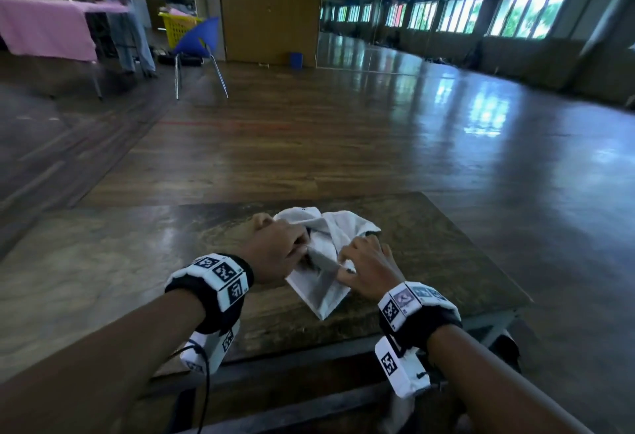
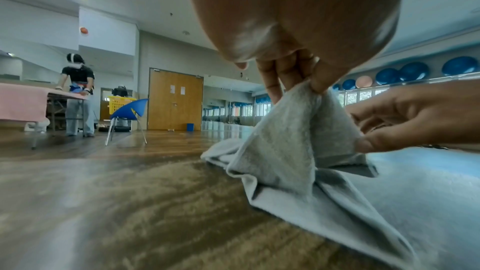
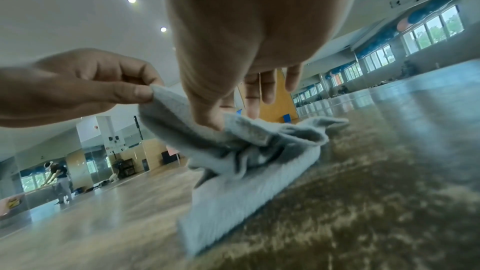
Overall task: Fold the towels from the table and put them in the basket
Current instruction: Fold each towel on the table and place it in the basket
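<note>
A pale grey towel (image 1: 330, 237) lies crumpled and partly folded on the dark wooden table (image 1: 103, 261). My left hand (image 1: 302, 248) pinches a fold of it between thumb and fingers and holds that fold up off the table; the pinch shows close up in the left wrist view (image 2: 309, 83). My right hand (image 1: 347, 261) sits on the towel's right side with fingers fairly straight. In the right wrist view its thumb (image 3: 213, 122) presses on the cloth (image 3: 246, 151) beside my left hand (image 3: 152, 91). No basket near the table is in view.
The table's near edge (image 1: 309, 351) is just below my wrists. Shiny wooden floor stretches beyond the table. Far left stand a blue chair (image 1: 199, 41), a yellow basket (image 1: 177, 26), a pink-covered table (image 1: 48, 28) and another person (image 2: 78, 93).
</note>
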Demonstrator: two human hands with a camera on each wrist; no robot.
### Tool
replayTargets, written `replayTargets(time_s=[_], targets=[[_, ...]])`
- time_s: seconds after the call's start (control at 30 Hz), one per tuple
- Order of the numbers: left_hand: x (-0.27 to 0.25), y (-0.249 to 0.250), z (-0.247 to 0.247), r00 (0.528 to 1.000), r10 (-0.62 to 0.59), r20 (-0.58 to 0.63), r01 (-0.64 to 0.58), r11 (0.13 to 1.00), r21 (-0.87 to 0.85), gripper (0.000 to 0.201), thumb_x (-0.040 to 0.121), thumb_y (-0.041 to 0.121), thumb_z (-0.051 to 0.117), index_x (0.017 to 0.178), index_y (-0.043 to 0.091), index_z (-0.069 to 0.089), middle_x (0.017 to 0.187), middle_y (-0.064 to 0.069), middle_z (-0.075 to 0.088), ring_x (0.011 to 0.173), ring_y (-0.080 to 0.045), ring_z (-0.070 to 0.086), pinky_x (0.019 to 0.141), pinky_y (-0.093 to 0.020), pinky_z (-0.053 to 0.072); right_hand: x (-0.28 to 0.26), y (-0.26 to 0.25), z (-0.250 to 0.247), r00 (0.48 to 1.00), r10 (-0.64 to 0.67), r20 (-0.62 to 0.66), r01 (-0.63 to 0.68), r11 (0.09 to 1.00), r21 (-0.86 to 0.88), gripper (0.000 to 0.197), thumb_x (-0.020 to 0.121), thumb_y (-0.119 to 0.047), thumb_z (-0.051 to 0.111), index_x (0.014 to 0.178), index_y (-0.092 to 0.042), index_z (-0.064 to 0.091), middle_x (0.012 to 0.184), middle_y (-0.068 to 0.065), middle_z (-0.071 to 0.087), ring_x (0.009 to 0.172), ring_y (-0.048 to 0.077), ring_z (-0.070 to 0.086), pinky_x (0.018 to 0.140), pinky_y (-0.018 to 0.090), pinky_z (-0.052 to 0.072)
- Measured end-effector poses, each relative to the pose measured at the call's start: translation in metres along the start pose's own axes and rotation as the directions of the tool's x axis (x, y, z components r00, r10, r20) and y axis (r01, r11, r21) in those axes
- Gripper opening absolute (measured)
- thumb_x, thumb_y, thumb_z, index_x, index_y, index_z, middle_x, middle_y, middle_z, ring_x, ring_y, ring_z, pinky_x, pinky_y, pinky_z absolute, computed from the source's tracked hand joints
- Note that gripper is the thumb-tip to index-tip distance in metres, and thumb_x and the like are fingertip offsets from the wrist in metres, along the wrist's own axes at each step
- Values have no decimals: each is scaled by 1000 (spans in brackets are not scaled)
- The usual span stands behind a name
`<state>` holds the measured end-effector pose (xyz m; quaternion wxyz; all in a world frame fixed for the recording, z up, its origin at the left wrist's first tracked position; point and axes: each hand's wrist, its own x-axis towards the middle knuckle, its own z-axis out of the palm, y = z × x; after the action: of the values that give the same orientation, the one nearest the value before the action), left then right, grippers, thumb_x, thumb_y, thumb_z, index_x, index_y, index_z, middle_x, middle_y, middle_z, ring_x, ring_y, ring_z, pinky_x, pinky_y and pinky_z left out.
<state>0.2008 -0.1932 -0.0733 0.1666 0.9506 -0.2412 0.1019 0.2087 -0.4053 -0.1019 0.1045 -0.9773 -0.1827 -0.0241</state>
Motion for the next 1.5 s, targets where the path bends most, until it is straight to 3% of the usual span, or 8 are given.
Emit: replayTargets(time_s=[0.43,0.67,0.8,0.93,1.03,1.2,1.37,1.5], targets=[[-46,5,-146,834,-164,-527,171,985,-37,14,86,19,53,78,29,48,75,11,53,86,-22,57,73,-29,17,-49,-21,-120,988,40,-151,-57,992,-116,27,87,-39,54,107,-25,64,116,-2,53,116,22,39,96,36,29],[-69,7,-183,613,-535,-582,478,837,-266,14,87,23,45,73,23,44,72,7,53,92,-25,61,84,-34,27,-43,-70,-171,955,-29,-296,183,842,508,19,83,-17,68,70,-21,54,69,-4,56,71,12,49,63,25,37],[-84,23,-179,806,-493,-327,375,853,-363,52,74,51,49,120,27,52,115,8,61,109,-15,56,102,-32,29,-39,-99,-190,942,-73,-328,280,710,646,4,84,-12,67,84,-13,63,83,7,66,78,15,58,75,35,48],[-84,50,-166,966,-218,-138,120,853,-507,36,84,35,67,115,18,63,113,5,66,107,-10,61,94,-30,46,-35,-122,-196,921,-127,-369,349,690,634,3,83,-20,68,82,-18,69,82,3,71,78,10,61,77,34,51],[-80,66,-161,976,-145,-162,8,769,-640,11,89,20,62,89,10,66,83,12,67,75,1,60,71,-20,48,-35,-128,-196,920,-145,-365,365,660,656,3,81,-28,69,82,-25,70,83,8,71,78,15,63,75,38,53],[-84,81,-159,958,-182,-221,-65,611,-789,18,93,9,52,87,-7,57,78,-9,54,72,-11,51,63,-23,41,-39,-120,-190,943,-136,-304,317,651,690,4,83,-27,68,79,-25,70,80,6,72,72,14,63,71,36,52],[-82,79,-165,909,-268,-320,-10,753,-658,25,94,19,53,79,1,60,72,-5,50,69,-14,45,66,-27,37,-51,-105,-168,967,-243,72,102,633,767,12,90,-17,58,79,-17,63,76,-1,62,68,7,56,66,22,47],[-81,74,-161,903,-285,-320,47,808,-587,15,92,21,57,82,11,63,70,4,58,64,-6,50,58,-16,40,-54,-106,-166,992,-124,-7,65,474,878,10,91,-13,57,82,-11,59,78,5,61,69,13,57,66,27,48]])
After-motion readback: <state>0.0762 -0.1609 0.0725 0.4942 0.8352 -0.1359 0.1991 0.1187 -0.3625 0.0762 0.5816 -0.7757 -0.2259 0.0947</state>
